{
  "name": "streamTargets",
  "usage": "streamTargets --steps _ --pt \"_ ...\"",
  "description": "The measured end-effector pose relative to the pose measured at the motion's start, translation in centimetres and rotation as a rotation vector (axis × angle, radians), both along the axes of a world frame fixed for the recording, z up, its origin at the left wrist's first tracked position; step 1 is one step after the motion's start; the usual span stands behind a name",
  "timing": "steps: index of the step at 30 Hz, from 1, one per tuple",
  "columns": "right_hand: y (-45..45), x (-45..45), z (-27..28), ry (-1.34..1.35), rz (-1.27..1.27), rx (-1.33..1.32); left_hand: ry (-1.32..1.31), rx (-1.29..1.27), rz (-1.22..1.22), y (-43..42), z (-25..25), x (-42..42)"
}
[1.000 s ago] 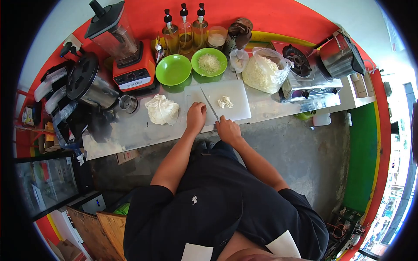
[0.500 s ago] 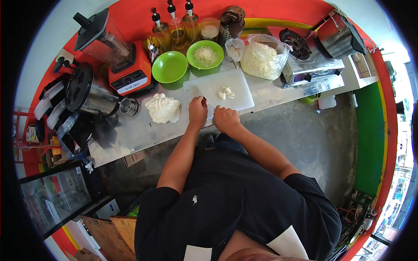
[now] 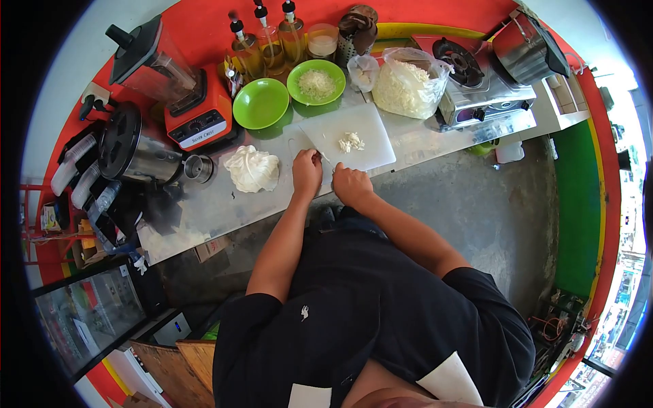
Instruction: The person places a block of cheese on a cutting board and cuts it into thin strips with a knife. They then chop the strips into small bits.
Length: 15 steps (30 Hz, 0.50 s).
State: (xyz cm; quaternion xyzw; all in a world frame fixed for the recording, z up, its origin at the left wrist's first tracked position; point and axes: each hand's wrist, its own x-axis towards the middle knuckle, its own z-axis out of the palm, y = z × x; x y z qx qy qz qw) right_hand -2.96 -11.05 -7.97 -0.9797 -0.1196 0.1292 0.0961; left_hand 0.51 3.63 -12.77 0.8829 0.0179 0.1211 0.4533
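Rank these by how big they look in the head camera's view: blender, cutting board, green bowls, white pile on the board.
1. Blender
2. Cutting board
3. Left green bowl and right green bowl: too alike to rank
4. White pile

The bowl (image 3: pixel 260 103) at eleven o'clock and its twin (image 3: pixel 316 96) at twelve were plain bright green, below a red wall (image 3: pixel 204 34), and the blender base (image 3: pixel 216 109) at ten was orange-red. At one, the cutting board (image 3: pixel 377 153) was white and the chopped pieces (image 3: pixel 351 141) on it cream. The wall panel (image 3: pixel 578 211) at three was green, edged in yellow and red, while the shirt (image 3: pixel 394 306) at six was black with a small white emblem (image 3: pixel 305 312).
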Motion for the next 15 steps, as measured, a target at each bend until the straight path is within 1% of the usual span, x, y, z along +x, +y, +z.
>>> streamTargets --steps 2,5,9,11,15 --pt "0.0 -0.1 1.4 0.085 0.008 0.017 0.015 0.001 -0.007 0.0 0.0 -0.2" --pt "0.1 -0.6 1.4 0.043 0.038 -0.014 -0.004 0.034 -0.012 0.0 0.1 -0.2" --pt "0.2 -0.7 0.1 0.078 -0.016 0.016 -0.026 0.005 0.007 -0.1 -0.1 -0.2" --pt "0.1 -0.3 0.2 0.068 -0.014 0.013 -0.035 -0.014 0.017 0.0 -0.1 -0.2" --pt "0.2 0.1 1.8 0.066 0.014 -0.012 0.035 0.016 -0.018 0.1 0.5 -0.4"
